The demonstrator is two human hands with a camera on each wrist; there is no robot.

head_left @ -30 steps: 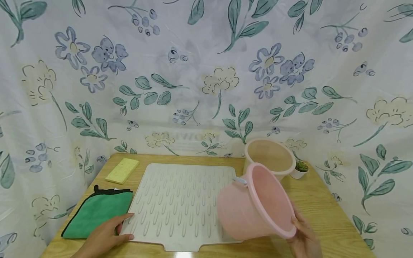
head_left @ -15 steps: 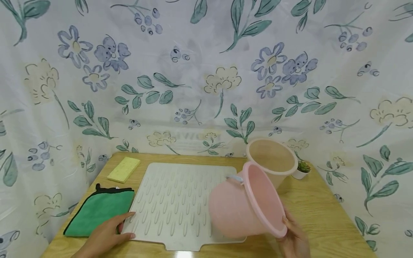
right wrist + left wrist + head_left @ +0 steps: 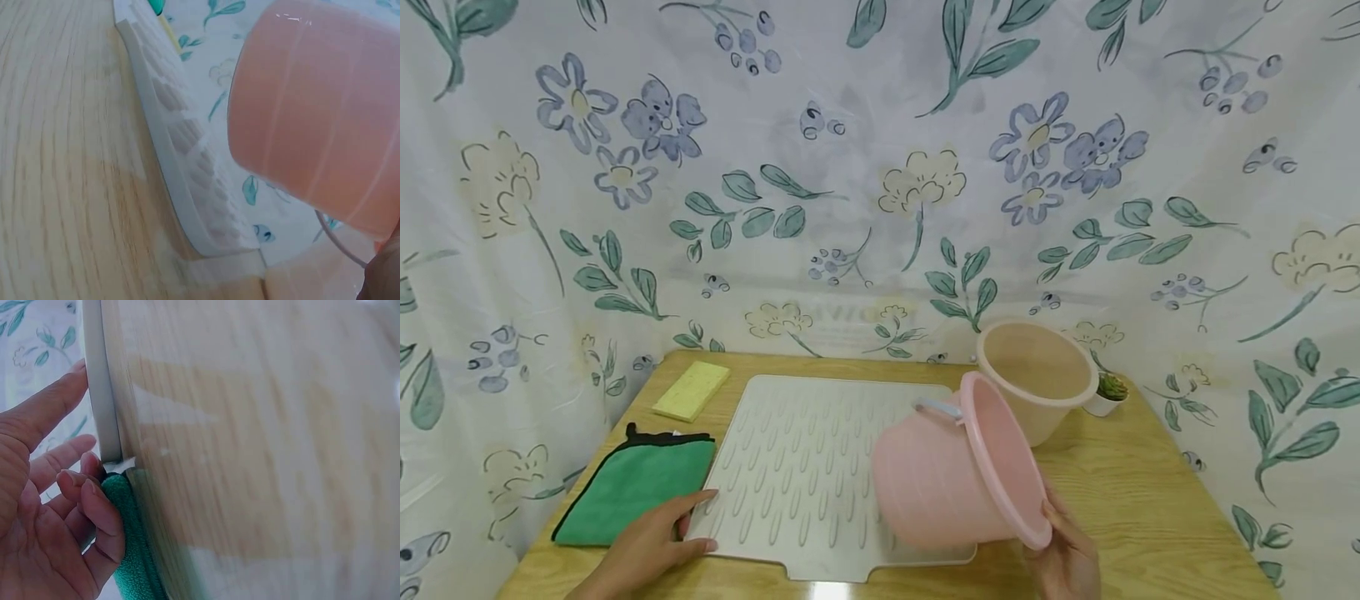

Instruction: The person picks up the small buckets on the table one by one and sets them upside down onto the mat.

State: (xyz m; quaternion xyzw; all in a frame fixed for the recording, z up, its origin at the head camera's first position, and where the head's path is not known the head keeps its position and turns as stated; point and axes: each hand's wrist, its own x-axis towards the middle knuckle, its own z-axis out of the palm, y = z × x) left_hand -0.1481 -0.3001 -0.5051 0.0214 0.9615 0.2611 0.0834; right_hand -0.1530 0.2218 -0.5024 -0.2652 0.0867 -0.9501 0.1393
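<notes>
My right hand [image 3: 1066, 546] grips the rim of a pink bucket [image 3: 928, 487], which is tilted with its mouth facing right. The bucket is over the right part of a whitish ridged draining board [image 3: 797, 467], and a grey handle [image 3: 938, 408] shows on its upper side. In the right wrist view the bucket's wall [image 3: 306, 112] hangs above the board; only a dark edge of the hand shows. At the board's front left corner, my left hand [image 3: 651, 537] touches the edge with finger and thumb. In the left wrist view its other fingers [image 3: 103, 519] bend loosely beside the green cloth [image 3: 128, 544].
A folded green cloth [image 3: 640, 487] with black trim lies left of the board, and a yellow sponge cloth [image 3: 692, 390] lies behind it. A peach bucket [image 3: 1037, 425] stands upright at the back right, next to a small potted plant [image 3: 1105, 400]. A floral curtain [image 3: 850, 208] hangs behind the wooden table [image 3: 1150, 500].
My right hand has moved left with the pink bucket, bringing it further over the draining board. My left hand stays at the board's corner.
</notes>
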